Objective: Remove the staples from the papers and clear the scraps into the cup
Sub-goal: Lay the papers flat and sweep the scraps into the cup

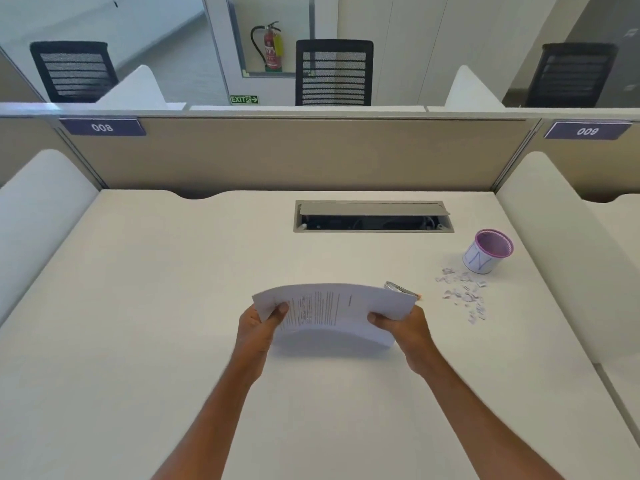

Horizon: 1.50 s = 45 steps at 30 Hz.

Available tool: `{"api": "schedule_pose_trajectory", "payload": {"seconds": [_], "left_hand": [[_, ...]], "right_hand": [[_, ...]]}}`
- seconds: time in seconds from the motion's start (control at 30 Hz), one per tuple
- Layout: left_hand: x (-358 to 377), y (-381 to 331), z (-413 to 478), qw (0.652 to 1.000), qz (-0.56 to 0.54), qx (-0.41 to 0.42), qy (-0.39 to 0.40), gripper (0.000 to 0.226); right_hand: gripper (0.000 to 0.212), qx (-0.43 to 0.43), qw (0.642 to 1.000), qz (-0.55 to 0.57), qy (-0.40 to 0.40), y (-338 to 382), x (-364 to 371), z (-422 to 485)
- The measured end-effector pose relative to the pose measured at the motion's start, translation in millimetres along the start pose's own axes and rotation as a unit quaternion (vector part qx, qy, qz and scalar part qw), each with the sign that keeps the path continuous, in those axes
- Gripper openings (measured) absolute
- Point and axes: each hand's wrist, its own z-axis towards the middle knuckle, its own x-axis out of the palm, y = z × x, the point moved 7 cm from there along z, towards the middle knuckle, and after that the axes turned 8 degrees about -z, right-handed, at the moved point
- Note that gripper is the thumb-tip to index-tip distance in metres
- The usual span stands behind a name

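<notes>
A stack of printed white papers (332, 311) is held above the desk, bowed upward in the middle. My left hand (258, 329) pinches its left edge, thumb on top. My right hand (403, 329) grips its right edge the same way. Just behind the papers' right corner a small metal tool (401, 289) lies on the desk, partly hidden. A scatter of small paper scraps (462, 292) lies to the right. Beyond them stands a purple mesh cup (486, 251) with a white paper label.
The white desk (173, 306) is bounded by a beige partition (294, 154) at the back and white side dividers (550, 237). An open cable hatch (374, 216) is set into the desk at the back centre. Black office chairs stand beyond the partition.
</notes>
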Motion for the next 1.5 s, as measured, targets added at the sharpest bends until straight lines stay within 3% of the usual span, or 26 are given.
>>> {"api": "schedule_pose_trajectory", "payload": {"seconds": [0.27,0.5,0.73,0.83,0.93,1.07,1.13,1.17,1.23,1.3,1.33,1.4,1.5], "left_hand": [[-3,-1,0,1.000,0.014,-0.002,-0.005,0.034],[-3,8,-1,0.998,0.054,-0.022,-0.034,0.013],[4,-54,5,0.979,0.193,0.065,-0.027,0.026],[18,-74,7,0.961,0.259,0.098,-0.010,0.009],[37,-90,2,0.942,0.311,0.126,-0.002,0.015],[57,-105,-7,0.936,0.326,0.134,0.026,0.028],[55,-113,-9,0.932,0.327,0.154,0.025,0.016],[50,-120,-11,0.924,0.337,0.180,0.006,0.013],[34,-126,-14,0.916,0.340,0.207,-0.059,0.051],[13,-118,-17,0.949,0.251,0.157,-0.108,0.087],[9,-109,-17,0.971,0.184,0.110,-0.102,0.095],[11,-87,-18,0.998,0.040,0.027,-0.048,0.092],[28,-77,-28,0.999,-0.025,0.019,0.021,0.057]], "right_hand": [[0.053,-0.006,1.000,0.006,0.015,4,0,7],[0.057,0.004,0.999,-0.025,0.020,-7,-2,5],[0.038,-0.095,0.994,-0.050,-0.009,66,-28,7],[0.042,-0.159,0.973,-0.164,0.024,102,-5,-4],[0.038,-0.211,0.939,-0.267,0.057,120,31,-16],[0.013,-0.317,0.875,-0.362,0.048,132,60,-28],[0.014,-0.347,0.864,-0.364,0.029,133,62,-30],[0.013,-0.348,0.870,-0.349,0.021,133,60,-31],[0.011,-0.315,0.903,-0.293,0.011,130,53,-30],[0.007,-0.247,0.947,-0.207,0.007,124,46,-29],[0.005,-0.215,0.963,-0.164,0.006,120,43,-29],[0.006,-0.160,0.982,-0.098,0.001,112,41,-31],[0.010,-0.107,0.994,-0.037,0.002,100,44,-36]]}}
